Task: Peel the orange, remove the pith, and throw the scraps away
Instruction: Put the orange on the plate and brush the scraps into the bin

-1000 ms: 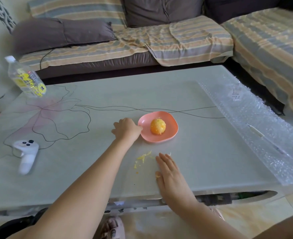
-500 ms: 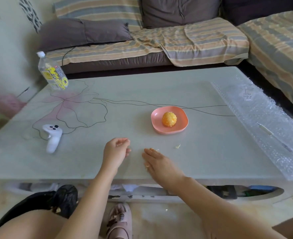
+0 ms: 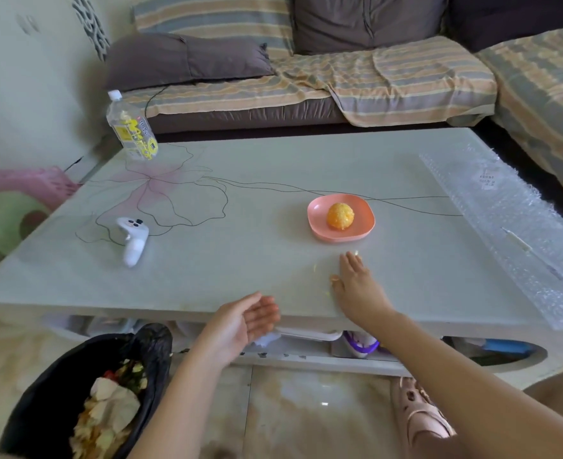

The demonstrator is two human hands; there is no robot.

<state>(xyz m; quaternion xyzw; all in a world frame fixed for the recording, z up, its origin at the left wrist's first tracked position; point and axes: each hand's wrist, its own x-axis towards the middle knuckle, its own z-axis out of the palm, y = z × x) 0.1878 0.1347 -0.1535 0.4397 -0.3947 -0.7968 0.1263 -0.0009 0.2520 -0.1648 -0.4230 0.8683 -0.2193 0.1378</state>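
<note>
The peeled orange sits on a small pink plate on the pale table. My right hand lies flat on the tabletop below the plate, fingers straight, with a few tiny pith bits by its fingertips. At the table's front edge my left hand is held palm up and cupped, fingers relaxed. A bin lined with a black bag stands on the floor at lower left, holding peel and paper scraps.
A white controller lies at the table's left, a plastic bottle at its far left corner. Bubble wrap covers the right side. A striped sofa stands behind. A foot in a pink sandal rests on the floor.
My left hand left the plate, drew back to the table edge and turned palm up. My right hand swept scraps toward the edge, then moved right. The view dropped, revealing the bin.
</note>
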